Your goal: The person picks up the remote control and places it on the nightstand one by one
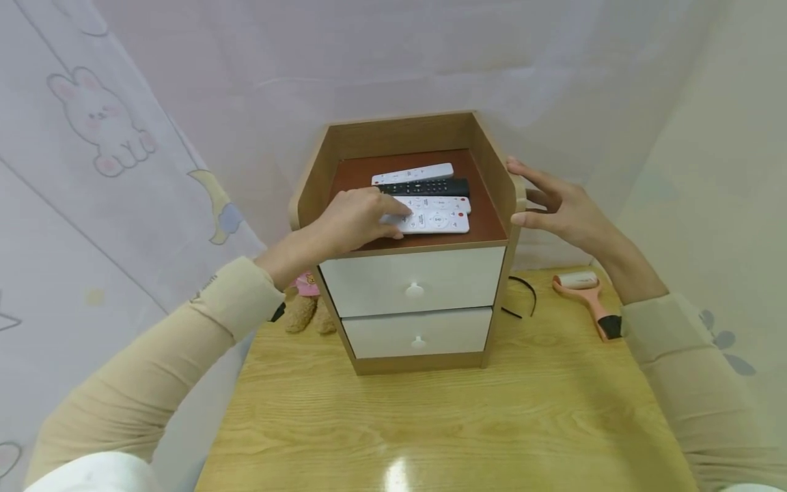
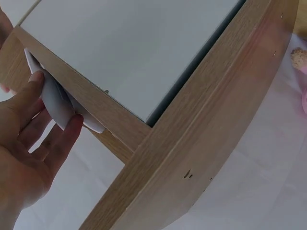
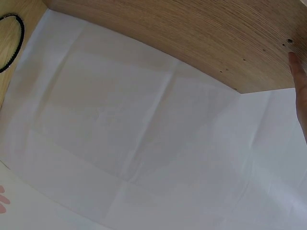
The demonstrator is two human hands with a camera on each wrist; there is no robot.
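On the brown top shelf of a small wooden cabinet (image 1: 424, 364) lie three white remote controls and a black remote control (image 1: 456, 186). My left hand (image 1: 356, 222) reaches over the front and pinches the left end of the nearest white remote control (image 1: 451, 222); in the left wrist view, thumb and fingers are at the edges of a white remote (image 2: 56, 100). Another white remote control (image 1: 461, 203) lies just behind it, partly covered. The farthest white remote control (image 1: 430, 172) lies beyond the black one. My right hand (image 1: 568, 208) rests against the cabinet's right side panel, fingers extended.
Two white drawers with knobs, upper drawer (image 1: 369, 283) and lower drawer (image 1: 381, 335), face me. A lint roller (image 1: 593, 301) and a thin black band (image 1: 533, 294) lie right of the cabinet on the wooden table (image 1: 430, 424). A plush toy (image 1: 300, 314) sits left.
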